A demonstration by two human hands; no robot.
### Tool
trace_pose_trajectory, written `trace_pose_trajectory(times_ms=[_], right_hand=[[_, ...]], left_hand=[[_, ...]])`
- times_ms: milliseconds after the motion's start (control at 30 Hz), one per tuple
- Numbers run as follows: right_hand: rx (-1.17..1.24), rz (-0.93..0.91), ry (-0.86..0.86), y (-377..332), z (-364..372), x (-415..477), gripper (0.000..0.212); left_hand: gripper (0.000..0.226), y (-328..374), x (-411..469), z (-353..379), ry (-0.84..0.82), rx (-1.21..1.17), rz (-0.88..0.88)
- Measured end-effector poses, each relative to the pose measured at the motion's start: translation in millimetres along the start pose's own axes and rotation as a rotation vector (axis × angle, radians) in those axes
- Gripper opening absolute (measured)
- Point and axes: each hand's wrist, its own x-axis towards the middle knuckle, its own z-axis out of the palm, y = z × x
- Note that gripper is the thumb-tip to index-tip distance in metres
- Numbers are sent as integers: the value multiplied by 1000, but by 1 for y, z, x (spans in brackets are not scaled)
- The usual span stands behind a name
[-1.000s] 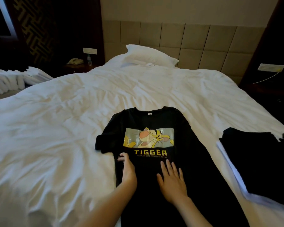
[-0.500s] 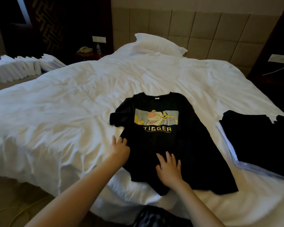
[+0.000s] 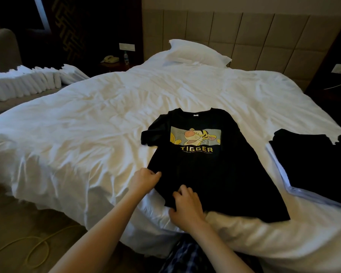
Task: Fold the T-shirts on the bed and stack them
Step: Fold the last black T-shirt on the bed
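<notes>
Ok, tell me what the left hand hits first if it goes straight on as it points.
The black T-shirt: the left hand grips its side edge, and straight on lies the shirt's front, toward the Tigger print, as far as depth shows.

Black Tigger T-shirt (image 3: pixel 205 174) flat; dark stack (image 3: pixel 313 164) right

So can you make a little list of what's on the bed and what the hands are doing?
shirt: black Tigger T-shirt, spread out, picture side up
left hand: grips the shirt's left edge
right hand: pinches the bottom hem near its left corner
bed: white, rumpled cover
pillow: white, at the head end
other clothes: dark pile to the right, apart from the shirt
</notes>
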Motion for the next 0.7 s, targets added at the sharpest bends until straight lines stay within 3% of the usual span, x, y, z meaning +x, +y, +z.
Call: trace_pose_trajectory(times_ms=[67, 167, 267, 367, 467, 633, 700], right_hand=[[108, -70, -2, -7, -6, -2, 22], [359, -118, -203, -20, -11, -1, 12], [383, -151, -480, -31, -5, 2, 20], [464, -102, -606, -29, 2, 4, 45], [606, -48, -477, -22, 6, 2, 35], [632, 148, -138, 11, 12, -1, 16], [687, 270, -42, 27, 12, -3, 18]], left_hand=[[13, 1, 1, -3, 13, -235, -38], [17, -7, -1, -15, 105, -650, -155], [29, -26, -7, -18, 154, -732, -294], [32, -43, -14, -12, 14, -709, -356], [22, -49, -25, -2, -145, -526, -318], [24, -60, -32, 3, 20, -673, -340], [36, -64, -32, 3, 84, -553, -312]])
